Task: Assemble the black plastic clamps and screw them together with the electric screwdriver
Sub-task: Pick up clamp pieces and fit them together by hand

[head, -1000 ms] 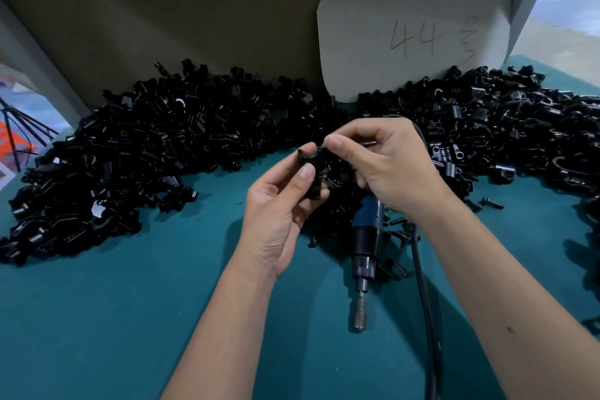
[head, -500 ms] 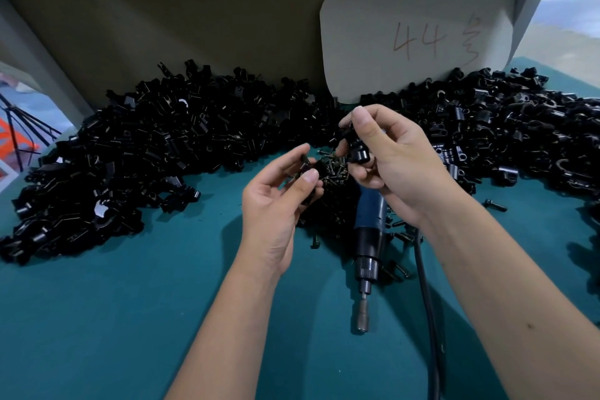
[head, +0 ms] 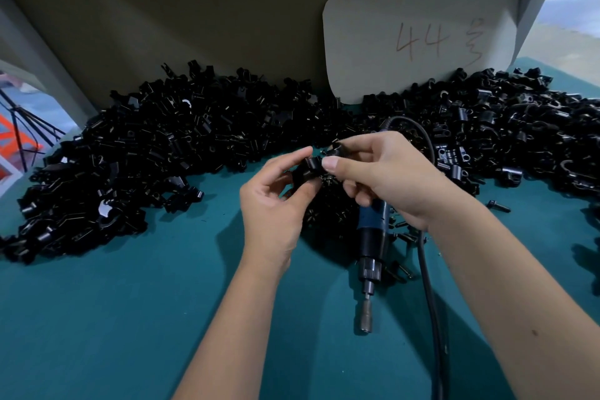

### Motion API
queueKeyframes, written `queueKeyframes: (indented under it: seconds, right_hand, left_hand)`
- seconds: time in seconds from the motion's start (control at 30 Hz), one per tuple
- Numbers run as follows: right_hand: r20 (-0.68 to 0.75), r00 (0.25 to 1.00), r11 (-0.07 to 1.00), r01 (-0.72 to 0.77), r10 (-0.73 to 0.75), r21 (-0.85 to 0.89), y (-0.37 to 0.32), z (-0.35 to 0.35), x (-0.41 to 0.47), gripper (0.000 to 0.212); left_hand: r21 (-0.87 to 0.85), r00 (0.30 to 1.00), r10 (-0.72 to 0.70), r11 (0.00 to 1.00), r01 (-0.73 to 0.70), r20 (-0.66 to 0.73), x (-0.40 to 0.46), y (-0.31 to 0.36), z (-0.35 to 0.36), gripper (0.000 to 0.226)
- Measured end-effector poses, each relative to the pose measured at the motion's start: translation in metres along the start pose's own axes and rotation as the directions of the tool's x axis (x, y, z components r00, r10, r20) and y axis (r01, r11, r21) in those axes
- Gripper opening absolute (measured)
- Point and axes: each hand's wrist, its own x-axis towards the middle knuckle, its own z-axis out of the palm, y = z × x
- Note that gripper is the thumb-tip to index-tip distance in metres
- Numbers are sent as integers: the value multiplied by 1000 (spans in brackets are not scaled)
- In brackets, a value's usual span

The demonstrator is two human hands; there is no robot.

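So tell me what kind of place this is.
Probably a small factory assembly bench: heaps of black plastic clamp parts on a teal mat, a corded electric screwdriver, and a card marked 44.

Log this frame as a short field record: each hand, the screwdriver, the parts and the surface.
left hand: left hand pinches a black clamp piece above the table
right hand: right hand pinches a second small black part against that piece; the electric screwdriver is tucked under its palm, bit end toward the camera
cable: black cable runs toward the camera along the right forearm
stock: heaps of black clamp parts along the back
loose screw: black screw right of the wrist
surface: teal table cover
sign: card marked 44
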Motion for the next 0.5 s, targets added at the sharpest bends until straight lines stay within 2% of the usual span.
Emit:
queueKeyframes:
  seconds: [0.07,0.17,0.37,0.5]
  right_hand:
    - [-6,1000,987,-20,19,-160,0,2,0,31]
    - [17,997,974,-74,80,-213,-2,2,0,49]
    - [64,996,959,-46,67,-281,-6,0,-3,48]
    - [60,994,927,-65,94,-369,-10,4,-3,53]
  left_hand:
    - [129,994,97,986,-102,43,-1,0,2,46]
    - [140,991,114,982,-124,75,-2,2,3,47]
    - [110,993,28,993,-40,115,0,2,-3,35]
    - [109,995,42,993,-52,94,2,2,-6,27]
